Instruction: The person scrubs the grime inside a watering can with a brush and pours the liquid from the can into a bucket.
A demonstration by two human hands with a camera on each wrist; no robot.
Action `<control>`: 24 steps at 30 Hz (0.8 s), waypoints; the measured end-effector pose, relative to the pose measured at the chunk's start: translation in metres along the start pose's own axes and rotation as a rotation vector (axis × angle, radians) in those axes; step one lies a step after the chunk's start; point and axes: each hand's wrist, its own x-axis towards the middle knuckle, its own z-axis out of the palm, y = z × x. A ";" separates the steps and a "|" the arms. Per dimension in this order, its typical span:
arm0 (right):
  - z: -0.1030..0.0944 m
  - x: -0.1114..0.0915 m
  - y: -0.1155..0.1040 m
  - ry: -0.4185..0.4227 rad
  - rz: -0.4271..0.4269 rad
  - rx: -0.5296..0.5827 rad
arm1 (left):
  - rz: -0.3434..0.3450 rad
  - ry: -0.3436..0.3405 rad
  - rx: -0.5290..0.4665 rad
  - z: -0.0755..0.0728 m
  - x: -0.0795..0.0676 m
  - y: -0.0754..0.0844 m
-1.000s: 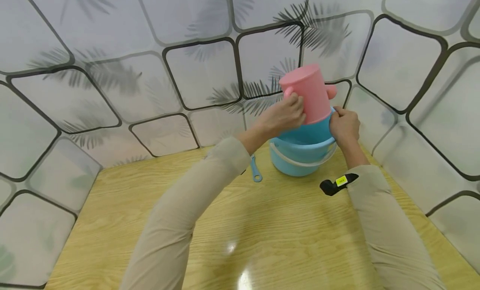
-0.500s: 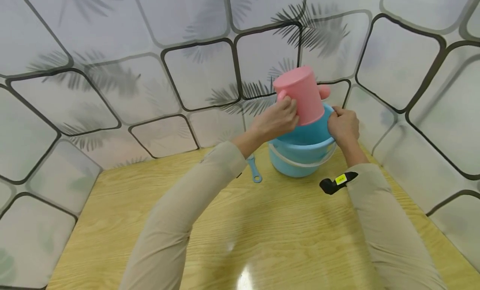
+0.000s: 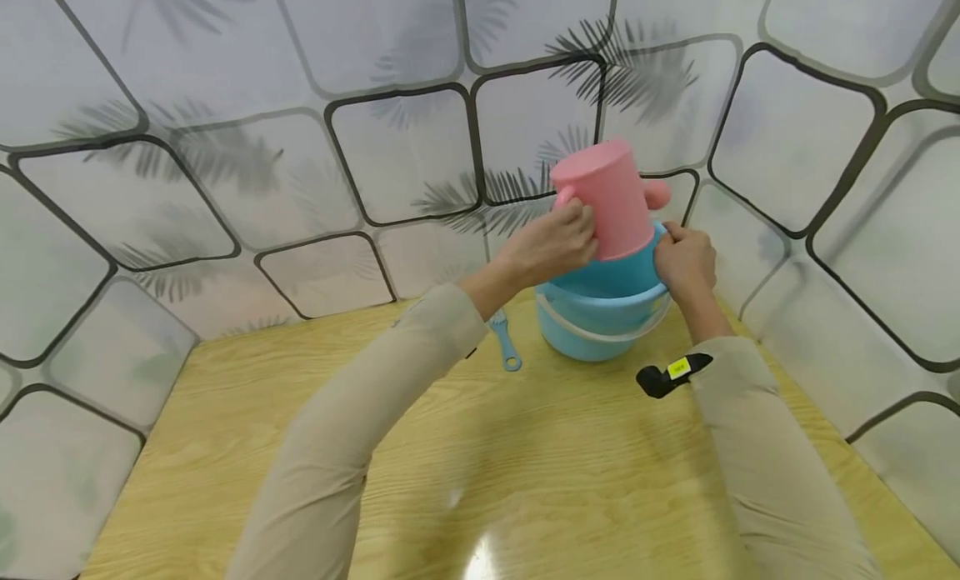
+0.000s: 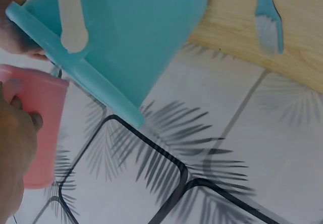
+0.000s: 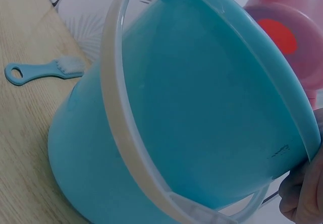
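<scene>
In the head view my left hand (image 3: 558,240) grips the handle of a pink jug (image 3: 611,201), held bottom-up and slightly tilted over a light blue bucket (image 3: 592,344). A rounded stub sticks out of the jug opposite the handle. The right wrist view shows an orange-red disc in a round part of the jug (image 5: 275,37). My right hand (image 3: 686,263) holds the bucket's right rim, thumb over the edge. The white bail (image 3: 600,334) hangs down across the bucket's front. No contents show in the visible part of the bucket.
A blue brush (image 3: 505,342) with white bristles lies on the wooden table (image 3: 525,480), just left of the bucket. Beside the left sleeve a small dark thing (image 3: 471,352) peeks out. Patterned walls (image 3: 427,155) close off the back and right.
The jug has shifted a little left over the bucket along with the left hand, then slightly back right. The right hand keeps its hold on the rim.
</scene>
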 end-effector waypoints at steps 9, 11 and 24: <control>0.002 0.002 0.002 0.012 -0.014 0.006 | 0.020 0.007 -0.002 -0.002 -0.002 0.006; 0.002 0.002 0.003 0.009 -0.016 0.008 | 0.022 0.018 0.002 -0.005 -0.001 0.008; 0.001 0.001 0.003 0.018 -0.033 0.004 | -0.021 0.158 0.038 0.004 -0.008 0.010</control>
